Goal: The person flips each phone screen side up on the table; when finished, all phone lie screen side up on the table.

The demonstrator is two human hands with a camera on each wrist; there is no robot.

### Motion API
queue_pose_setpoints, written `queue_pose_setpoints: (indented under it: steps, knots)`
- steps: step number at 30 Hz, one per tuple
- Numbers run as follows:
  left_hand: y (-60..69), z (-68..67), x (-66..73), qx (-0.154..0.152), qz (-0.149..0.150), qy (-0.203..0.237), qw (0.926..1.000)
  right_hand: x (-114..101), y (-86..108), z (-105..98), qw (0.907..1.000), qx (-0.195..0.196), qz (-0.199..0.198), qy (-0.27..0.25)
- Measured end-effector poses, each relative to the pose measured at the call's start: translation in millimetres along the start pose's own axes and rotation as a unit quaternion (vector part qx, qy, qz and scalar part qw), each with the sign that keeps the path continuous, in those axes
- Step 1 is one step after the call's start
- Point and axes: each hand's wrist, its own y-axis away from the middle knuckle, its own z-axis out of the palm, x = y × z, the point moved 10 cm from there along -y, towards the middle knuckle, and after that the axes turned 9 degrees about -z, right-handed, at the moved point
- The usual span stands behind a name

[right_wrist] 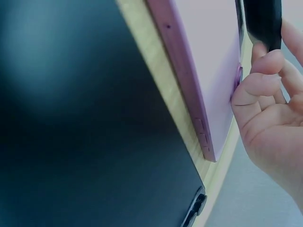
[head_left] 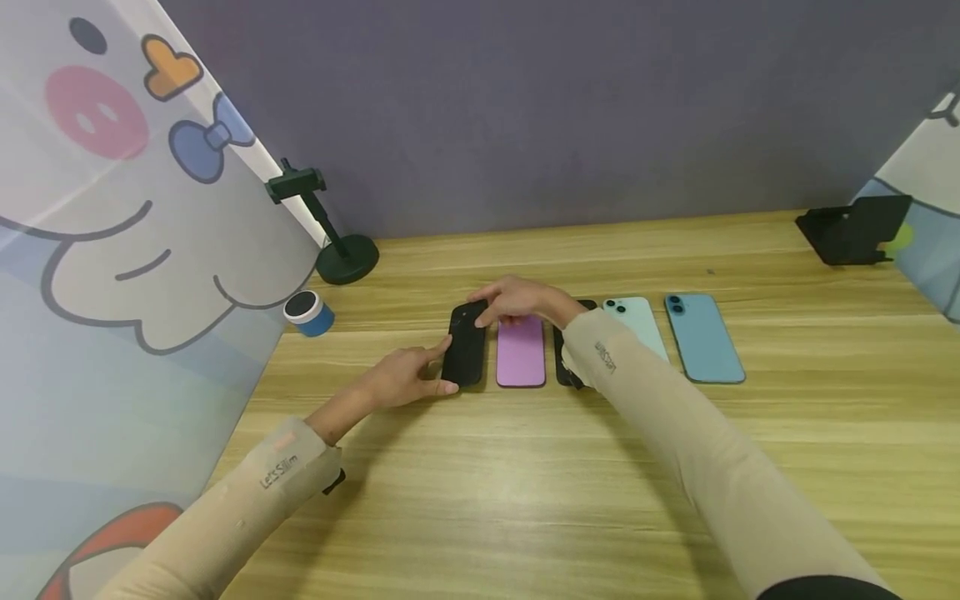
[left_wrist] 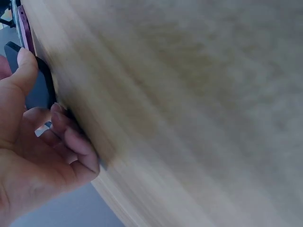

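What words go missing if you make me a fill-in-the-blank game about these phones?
1. The left hand and right hand both hold the black smartphone at the row's ____ end.
2. The head view shows ____ smartphones altogether.
3. The blue smartphone lies at the row's ____ end.
4. The black stand at the back left has a ____ base.

Missing words: left; five; right; round.

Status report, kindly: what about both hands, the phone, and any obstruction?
Left hand, right hand: both holding leftmost black phone. Pink phone close beside it. No obstruction visible.
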Motion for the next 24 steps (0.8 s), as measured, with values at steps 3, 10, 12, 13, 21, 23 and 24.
queue_pose_setpoints:
  steps: [3,10,12,13,21,23,24]
  knots:
    - [0.7,0.2,-1.2,0.011,-0.005,-0.011,0.9999,-0.8,0.1,0.0,1.0000,-0.001,0.003,-0.001]
    - [4.6,1.4,3.6,0.041,-0.033,-0.006,0.9986,-2.0,1.1,0.6,0.9999,-0.004,0.011,-0.006]
    - [6.2,0.5,9.9,0.054,-0.024,0.020,0.9981,-2.4,1.4,0.4,0.9999,-0.003,0.012,-0.006]
    - [7.0,-0.1,13.4,0.061,-0.018,0.031,0.9975,-2.9,1.7,0.5,0.9999,-0.003,0.013,-0.006]
    - [10.0,-2.5,31.6,0.114,0.012,0.046,0.9924,-3.5,2.8,-0.7,0.9999,0.006,0.015,-0.003]
    - [9.3,-1.3,32.9,0.114,0.012,0.048,0.9923,-3.9,3.0,-0.7,0.9998,0.006,0.016,-0.006]
    - [9.1,-1.0,33.8,0.114,0.013,0.050,0.9922,-4.1,3.1,-0.8,0.9998,0.005,0.016,-0.006]
